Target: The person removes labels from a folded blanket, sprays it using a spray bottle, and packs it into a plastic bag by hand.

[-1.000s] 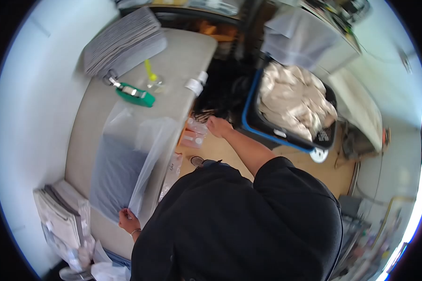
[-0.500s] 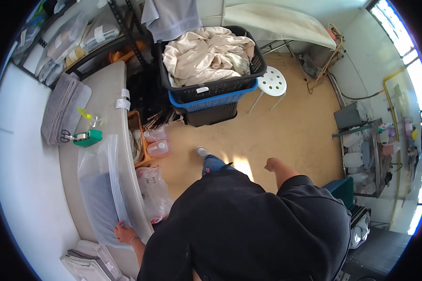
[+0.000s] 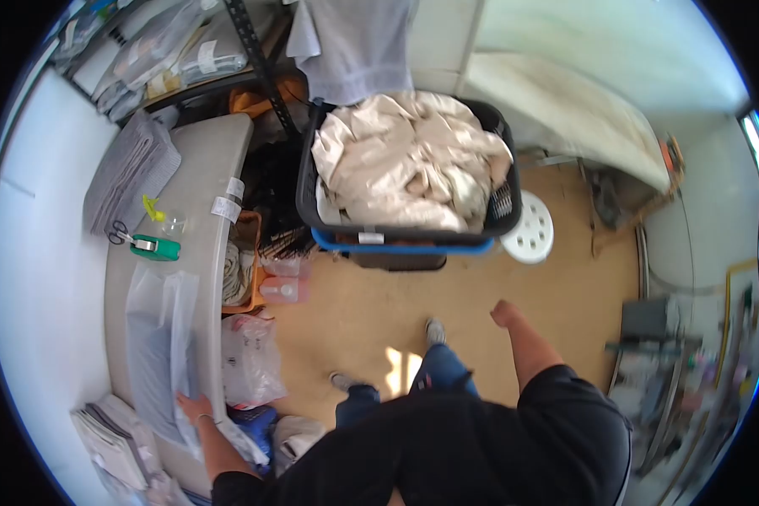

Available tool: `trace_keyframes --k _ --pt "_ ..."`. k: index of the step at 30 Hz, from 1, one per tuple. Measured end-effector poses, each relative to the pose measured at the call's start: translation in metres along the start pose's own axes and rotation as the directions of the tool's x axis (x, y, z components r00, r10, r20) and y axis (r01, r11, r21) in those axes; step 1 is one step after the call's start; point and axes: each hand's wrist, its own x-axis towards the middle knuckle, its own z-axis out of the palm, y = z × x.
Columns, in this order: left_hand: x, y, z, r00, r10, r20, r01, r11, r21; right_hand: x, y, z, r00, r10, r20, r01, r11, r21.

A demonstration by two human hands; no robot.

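Observation:
A clear plastic bag (image 3: 156,291) with grey folded cloth (image 3: 154,354) inside lies along the table. At the bag's near right edge is my left hand (image 3: 196,408), its fingers curled on the plastic. My right hand (image 3: 504,314) hangs in the air over the floor, loosely closed, and nothing shows in it. Beyond the bag sit a green tape dispenser (image 3: 162,248), scissors (image 3: 118,234) and a spray bottle (image 3: 172,223) with a yellow head.
Ahead, stacked baskets (image 3: 346,221) hold crumpled cream fabric (image 3: 409,164), with a white stool (image 3: 530,228) beside them. Grey cloths (image 3: 131,173) and packed linens (image 3: 114,443) lie at the table's ends. A plastic sack (image 3: 251,358) and orange crate (image 3: 253,232) stand on the floor.
My body and view have shifted forward, so the baskets look nearer and both feet now show. My left hand stays at the bag's edge; my right hand is still raised at the side.

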Motion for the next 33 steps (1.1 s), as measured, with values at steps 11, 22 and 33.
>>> trace_keyframes --k 11,22,33 --pt "0.055 0.008 0.034 0.99 -0.025 -0.14 0.043 0.991 0.125 0.311 0.054 -0.035 0.887 0.324 0.328 -0.201 -0.37 0.907" --pt "0.056 -0.033 0.033 0.938 0.246 -0.245 -0.198 0.959 0.203 0.358 0.079 0.005 0.843 0.341 0.417 -0.134 -0.617 0.776" --pt "0.016 -0.016 0.048 0.72 0.494 -0.487 -0.397 0.869 0.295 0.161 -0.02 0.17 0.77 0.391 0.504 -0.154 -0.653 0.742"
